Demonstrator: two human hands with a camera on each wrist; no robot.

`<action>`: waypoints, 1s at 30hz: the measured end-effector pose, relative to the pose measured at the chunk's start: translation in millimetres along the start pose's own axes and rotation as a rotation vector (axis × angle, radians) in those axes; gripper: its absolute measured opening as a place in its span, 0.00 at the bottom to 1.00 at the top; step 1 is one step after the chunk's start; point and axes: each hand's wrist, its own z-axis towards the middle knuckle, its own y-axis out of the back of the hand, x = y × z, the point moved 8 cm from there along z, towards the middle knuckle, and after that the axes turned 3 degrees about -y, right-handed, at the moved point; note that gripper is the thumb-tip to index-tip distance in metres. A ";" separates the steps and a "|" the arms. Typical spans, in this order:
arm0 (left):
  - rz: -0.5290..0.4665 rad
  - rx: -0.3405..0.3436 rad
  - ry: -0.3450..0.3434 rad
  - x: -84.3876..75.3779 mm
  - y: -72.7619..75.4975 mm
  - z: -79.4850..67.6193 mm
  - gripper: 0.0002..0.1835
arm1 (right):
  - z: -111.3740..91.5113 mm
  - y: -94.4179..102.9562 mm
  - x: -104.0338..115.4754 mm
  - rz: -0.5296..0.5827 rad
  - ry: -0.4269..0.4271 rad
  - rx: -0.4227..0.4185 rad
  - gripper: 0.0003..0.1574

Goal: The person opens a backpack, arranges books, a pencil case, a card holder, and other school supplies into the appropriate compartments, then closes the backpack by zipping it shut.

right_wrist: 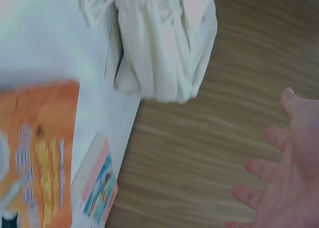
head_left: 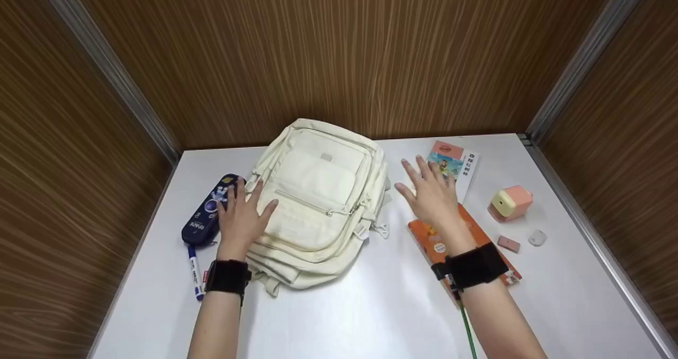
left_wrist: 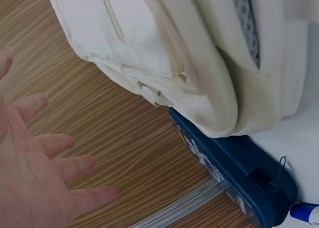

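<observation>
A cream backpack lies on the white table, its front pocket and zips facing up. My left hand, fingers spread, hovers between the backpack's left side and a dark blue pencil case with a space print. In the left wrist view that palm holds nothing, and the pencil case sits beside the bag. My right hand is spread above an orange book and a smaller book with a picture cover. Nothing is in the right palm in the right wrist view.
A blue-and-white marker lies below the pencil case, with a small red item partly hidden by the left wrist. On the right are a pink and yellow pencil sharpener, a pink eraser and a small grey-white piece. Wood-grain panels enclose the table.
</observation>
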 end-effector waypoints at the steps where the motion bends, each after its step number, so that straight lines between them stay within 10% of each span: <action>1: -0.008 0.009 0.006 0.9 -3.3 -0.9 0.39 | -1.3 -4.6 9.0 -0.010 0.021 0.013 0.42; 13: -0.054 0.128 0.102 20.9 -44.6 -16.0 0.40 | -33.3 -71.9 100.7 -0.049 0.313 0.186 0.36; 30: -0.066 0.172 0.105 24.3 -67.9 -24.0 0.36 | -66.6 -127.8 129.0 -0.087 0.525 0.286 0.28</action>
